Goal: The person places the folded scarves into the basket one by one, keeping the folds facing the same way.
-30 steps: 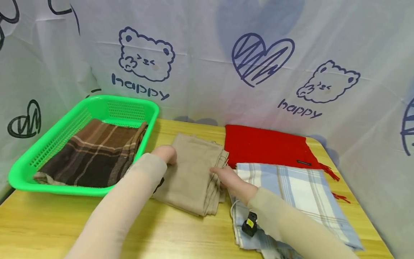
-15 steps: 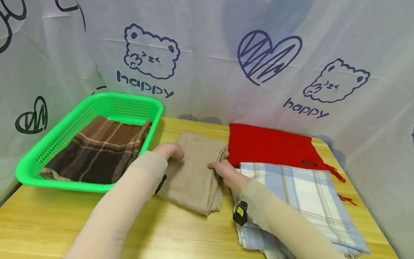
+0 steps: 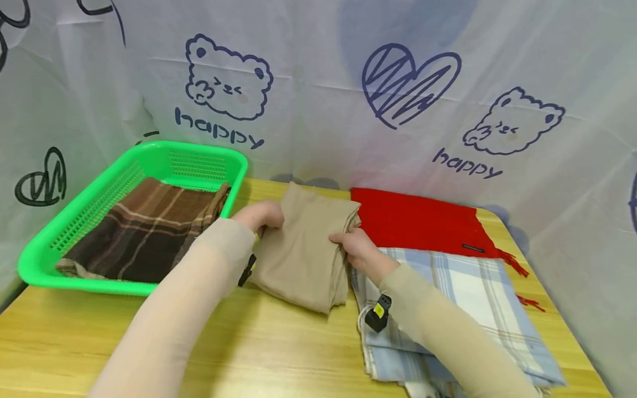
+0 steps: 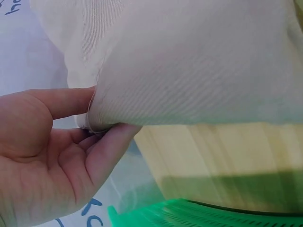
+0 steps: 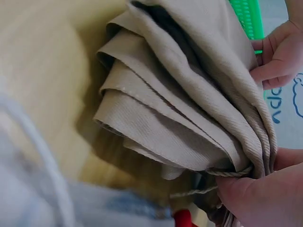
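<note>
A folded beige scarf (image 3: 303, 243) is held up between both hands, tilted a little above the table. My left hand (image 3: 262, 214) pinches its left edge; in the left wrist view the thumb and fingers of the left hand (image 4: 61, 142) close on the cloth's border. Its opposite edge is gripped by my right hand (image 3: 362, 249). Several stacked layers of the beige scarf (image 5: 175, 94) show in the right wrist view, with thin twisted strands near the right hand (image 5: 265, 196).
To the left stands a green basket (image 3: 47, 246) with a brown plaid cloth (image 3: 149, 229) inside. A folded red fringed scarf (image 3: 413, 221) and a blue-and-white plaid cloth (image 3: 473, 293) lie on the right of the wooden table (image 3: 278, 359). A printed curtain (image 3: 318, 110) hangs behind.
The beige scarf has risen off the table and shifted slightly away from me. Both hands have moved up with it, keeping their hold on its two sides.
</note>
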The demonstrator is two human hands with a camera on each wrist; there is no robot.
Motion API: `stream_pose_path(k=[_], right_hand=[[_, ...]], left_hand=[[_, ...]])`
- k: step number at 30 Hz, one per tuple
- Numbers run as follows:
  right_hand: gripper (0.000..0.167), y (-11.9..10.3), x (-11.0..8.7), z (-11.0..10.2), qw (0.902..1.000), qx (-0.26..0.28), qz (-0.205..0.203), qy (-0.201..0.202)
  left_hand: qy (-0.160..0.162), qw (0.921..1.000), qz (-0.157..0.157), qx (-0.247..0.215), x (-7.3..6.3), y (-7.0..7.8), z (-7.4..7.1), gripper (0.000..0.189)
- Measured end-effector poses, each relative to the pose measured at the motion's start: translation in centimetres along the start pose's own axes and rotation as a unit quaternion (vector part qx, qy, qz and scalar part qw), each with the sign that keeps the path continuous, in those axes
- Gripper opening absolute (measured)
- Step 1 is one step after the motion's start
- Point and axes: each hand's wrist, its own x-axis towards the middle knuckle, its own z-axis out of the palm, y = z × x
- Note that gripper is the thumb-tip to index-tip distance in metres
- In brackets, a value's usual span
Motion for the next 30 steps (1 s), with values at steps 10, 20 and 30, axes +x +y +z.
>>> stream_pose_path(k=[10,20,30], right_hand=[[0.046,-5.9,-3.8,0.9,0.9968,-0.048,0.064,0.001],[0.042,-9.6,-3.5,2.2,0.998,-0.051,0.024,-0.028],[0.046,-13.7,-3.3,6.8,0.9992,0.032,-0.004,-0.022]], left_hand=[[0.039,0.9982,0.003,0.045,1.2,-0.1,-1.6,0.018],[0.084,0.9956,-0.004,0.041,-11.2,5.6,-6.7,0.013],[0.13,0.9914,-0.01,-0.013,-16.9,4.2,-11.5,0.027]])
